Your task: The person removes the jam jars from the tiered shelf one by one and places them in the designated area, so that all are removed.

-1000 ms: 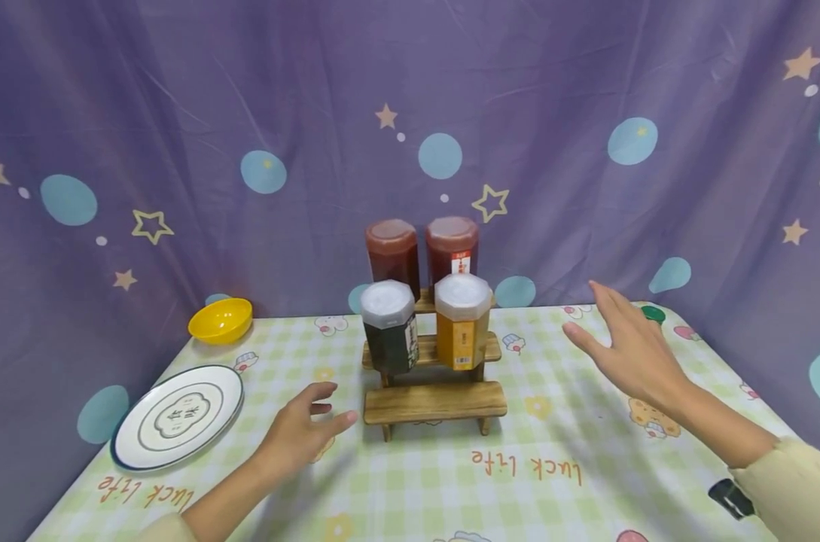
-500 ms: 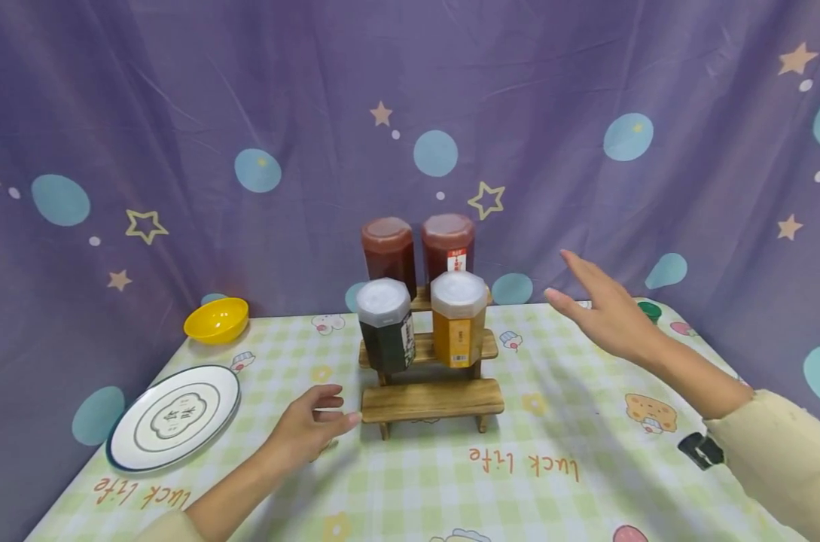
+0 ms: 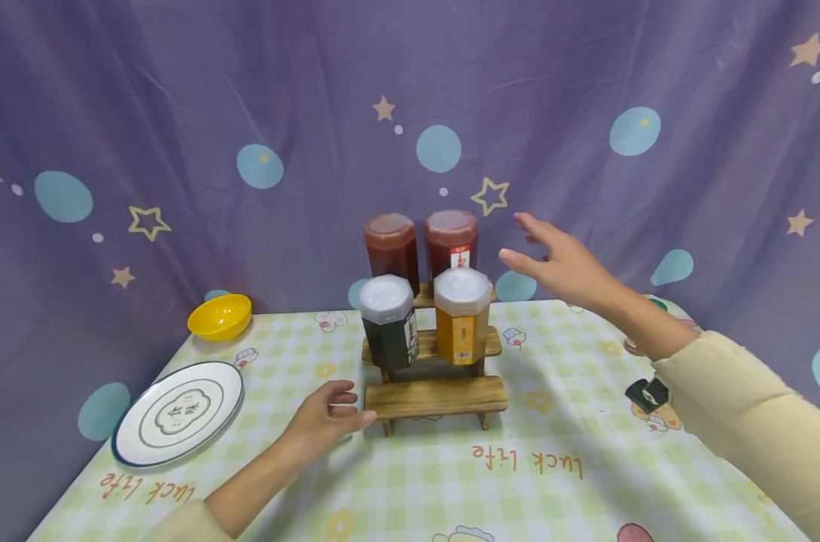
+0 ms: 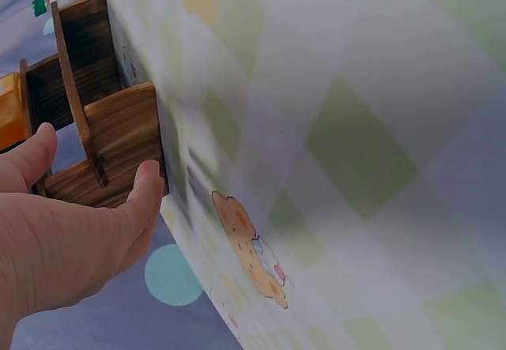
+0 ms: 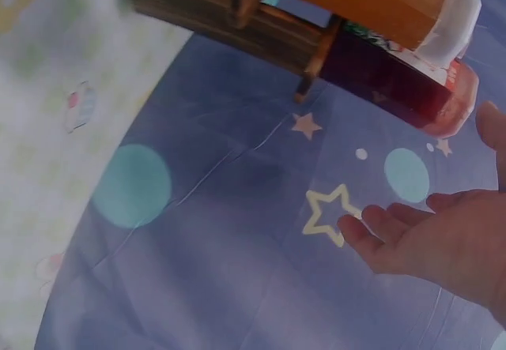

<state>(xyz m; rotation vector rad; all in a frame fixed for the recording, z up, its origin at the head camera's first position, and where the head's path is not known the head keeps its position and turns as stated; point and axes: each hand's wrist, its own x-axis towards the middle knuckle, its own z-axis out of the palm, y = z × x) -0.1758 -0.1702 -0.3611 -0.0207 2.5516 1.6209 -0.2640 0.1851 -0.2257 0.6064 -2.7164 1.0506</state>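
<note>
A wooden three-step rack (image 3: 437, 397) stands mid-table with jars on its upper two steps. On the middle step are a dark green jar (image 3: 391, 331) and a yellow jar (image 3: 462, 316). Behind them, on the top step, sit two dark red jars, the left one (image 3: 391, 252) and the right one (image 3: 452, 233). My left hand (image 3: 324, 421) is at the left end of the bottom step, thumb tip right at its edge, fingers relaxed. My right hand (image 3: 565, 263) hangs in the air right of the right red jar, fingers extended toward it and holding nothing.
A white plate (image 3: 135, 433) with a dark rim lies at the left, with a yellow bowl (image 3: 221, 318) behind it. A small green thing (image 3: 656, 303) shows at the back right, partly behind the right arm. A purple curtain (image 3: 315, 98) hangs behind the table.
My right hand has moved left and up toward the right red jar. My left hand has shifted slightly right to the rack's bottom step. The jars and rack stay put.
</note>
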